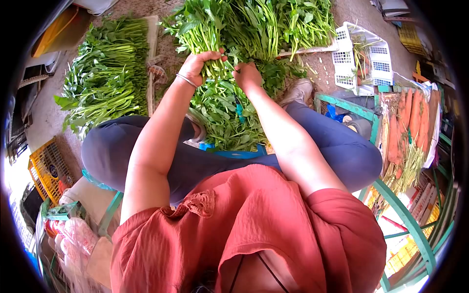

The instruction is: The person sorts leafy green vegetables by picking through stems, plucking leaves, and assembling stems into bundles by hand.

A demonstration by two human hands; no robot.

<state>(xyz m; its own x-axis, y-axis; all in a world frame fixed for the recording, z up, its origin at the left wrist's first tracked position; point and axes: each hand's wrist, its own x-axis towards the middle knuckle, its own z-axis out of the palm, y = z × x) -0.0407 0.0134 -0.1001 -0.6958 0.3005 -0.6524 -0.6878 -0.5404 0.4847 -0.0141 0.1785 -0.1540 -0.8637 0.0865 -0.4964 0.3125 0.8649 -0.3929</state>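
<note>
My left hand [198, 66], with a bangle at its wrist, is wrapped round a bunch of long-stemmed leafy greens [199, 39]. Cut stem ends stick out below its fingers. Close by on the right, my right hand [248, 75] is closed in a pinch beside the stems; what sits between its fingertips is hidden. Under both hands lies a loose heap of greens [220, 105]. A teal-handled tool [239, 109] rests on that heap, its working end not clear among the leaves.
Stacked greens [110, 73] lie to the left, and more bunches [264, 24] lie ahead. A white plastic basket [344, 58] sits at the upper right. Carrots [415, 115] fill a spot on the right near a green metal frame [410, 215]. A yellow crate [51, 166] stands left.
</note>
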